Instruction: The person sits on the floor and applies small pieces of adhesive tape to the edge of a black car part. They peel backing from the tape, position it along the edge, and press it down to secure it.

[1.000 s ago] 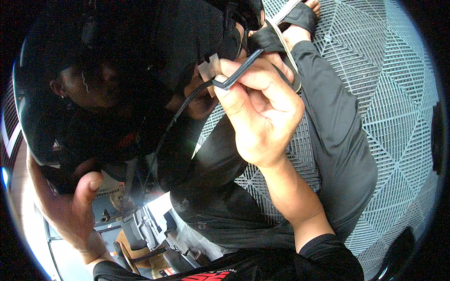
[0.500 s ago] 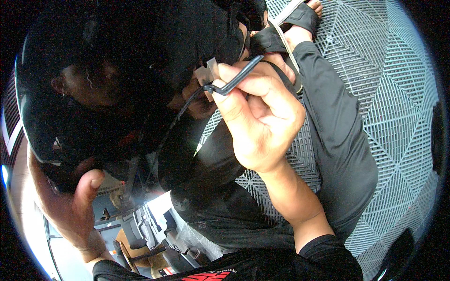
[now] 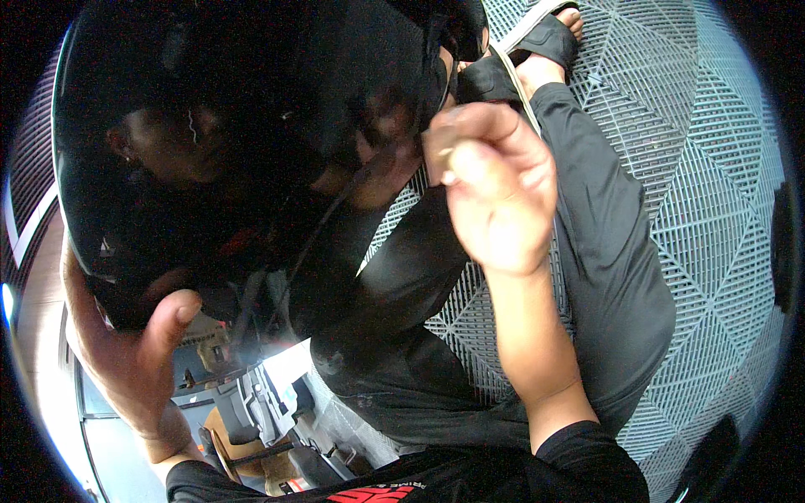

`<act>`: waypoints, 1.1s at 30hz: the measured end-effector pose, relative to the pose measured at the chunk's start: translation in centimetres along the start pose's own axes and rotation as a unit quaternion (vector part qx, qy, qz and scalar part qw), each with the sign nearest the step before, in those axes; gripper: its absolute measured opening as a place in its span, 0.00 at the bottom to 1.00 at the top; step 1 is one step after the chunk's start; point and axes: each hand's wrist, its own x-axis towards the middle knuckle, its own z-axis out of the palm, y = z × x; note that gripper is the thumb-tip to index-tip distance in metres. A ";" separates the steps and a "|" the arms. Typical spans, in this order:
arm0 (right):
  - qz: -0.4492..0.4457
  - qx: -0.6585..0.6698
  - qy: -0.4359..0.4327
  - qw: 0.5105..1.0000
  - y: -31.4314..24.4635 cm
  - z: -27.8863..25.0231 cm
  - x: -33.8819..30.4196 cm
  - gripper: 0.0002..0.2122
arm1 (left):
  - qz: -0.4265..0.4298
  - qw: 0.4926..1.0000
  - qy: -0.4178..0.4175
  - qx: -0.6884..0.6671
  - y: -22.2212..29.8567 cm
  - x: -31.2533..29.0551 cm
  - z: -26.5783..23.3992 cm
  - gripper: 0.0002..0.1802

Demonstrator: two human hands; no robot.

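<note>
A large, curved, glossy black panel point(image 3: 251, 226) fills the left and middle of the view and mirrors a person and hands. My left hand point(image 3: 134, 360) grips its lower left edge, the thumb lying over the glossy face and the fingers hidden behind. Near the panel's right edge, my right hand point(image 3: 503, 184) is raised with thumb and fingers pinched together. Motion smears its fingertips. A small pale bit shows at the fingertips, too blurred to name. A faint grey line point(image 3: 335, 201) runs down the panel; I cannot tell whether it is a strip or a reflection.
My legs in dark trousers point(image 3: 604, 235) stretch out on a grey slatted tile floor point(image 3: 713, 218). A foot in a black sandal point(image 3: 549, 38) lies at the top. Grey and black objects on a brown round surface point(image 3: 222, 436) appear at the lower left.
My right hand has pulled to the right, away from the panel's face. The bent black strip and clear tab at its fingertips no longer show plainly. The panel and left hand have shifted slightly right.
</note>
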 end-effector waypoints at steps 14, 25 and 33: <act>0.018 0.086 -0.013 0.996 -2.8 -4.1 2.2 0.13 | 0.038 0.999 -0.020 -0.021 1.0 0.6 0.3 0.57; -0.158 -0.212 -0.004 0.964 2.1 7.8 -6.5 0.07 | 0.028 0.990 -0.062 -0.121 1.1 1.4 1.3 0.51; -0.101 -0.192 0.056 0.975 -0.2 8.8 -7.9 0.07 | 0.022 0.979 -0.067 -0.192 -0.2 2.0 0.3 0.52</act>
